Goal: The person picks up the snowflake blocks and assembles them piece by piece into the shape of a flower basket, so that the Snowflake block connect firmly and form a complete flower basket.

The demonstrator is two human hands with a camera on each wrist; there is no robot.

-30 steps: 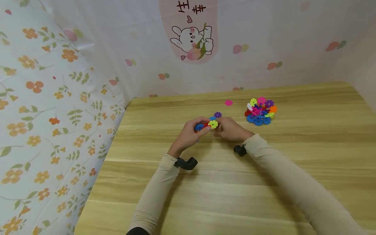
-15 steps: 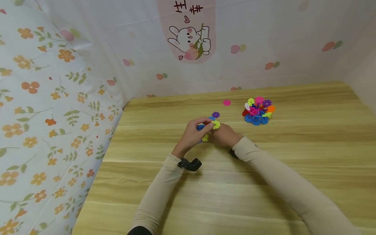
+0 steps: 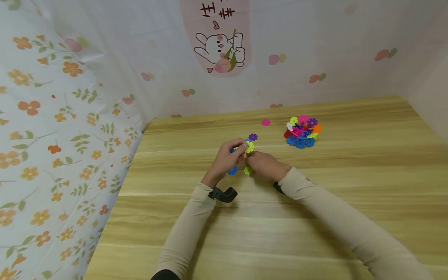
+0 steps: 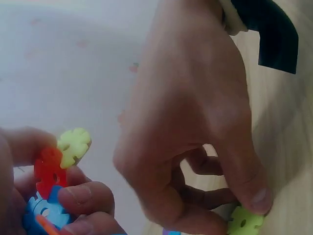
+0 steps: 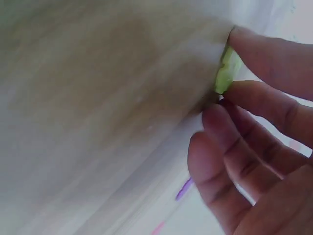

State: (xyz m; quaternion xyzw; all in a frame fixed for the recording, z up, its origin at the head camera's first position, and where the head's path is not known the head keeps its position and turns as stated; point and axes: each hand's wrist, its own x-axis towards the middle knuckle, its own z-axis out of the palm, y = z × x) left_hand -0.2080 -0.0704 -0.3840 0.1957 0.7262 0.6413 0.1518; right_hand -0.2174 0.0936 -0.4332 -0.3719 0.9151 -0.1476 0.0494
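Observation:
My left hand (image 3: 224, 160) grips a small cluster of joined plastic snowflake discs. In the left wrist view the cluster shows a red disc (image 4: 48, 169), a yellow disc (image 4: 76, 144) and a blue disc (image 4: 44, 215), plus a bit of orange at the bottom. Close by on the right, my right hand (image 3: 268, 165) pinches a loose yellow-green snowflake disc (image 5: 227, 73) between thumb and index finger, right down at the tabletop. Its other fingers are curled beneath. Another blue disc (image 3: 232, 170) shows just below the left hand.
Beyond the hands, a purple disc (image 3: 253, 137) and a pink disc (image 3: 266, 122) lie on the wooden table (image 3: 175, 155). At the back right stands a many-coloured pile of snowflake discs (image 3: 300, 143). A printed curtain (image 3: 297, 46) hangs behind the table.
My right hand has come away from the cluster and down toward me, and now pinches the yellow-green disc. My left hand keeps its hold; the blue disc below it shows more fully.

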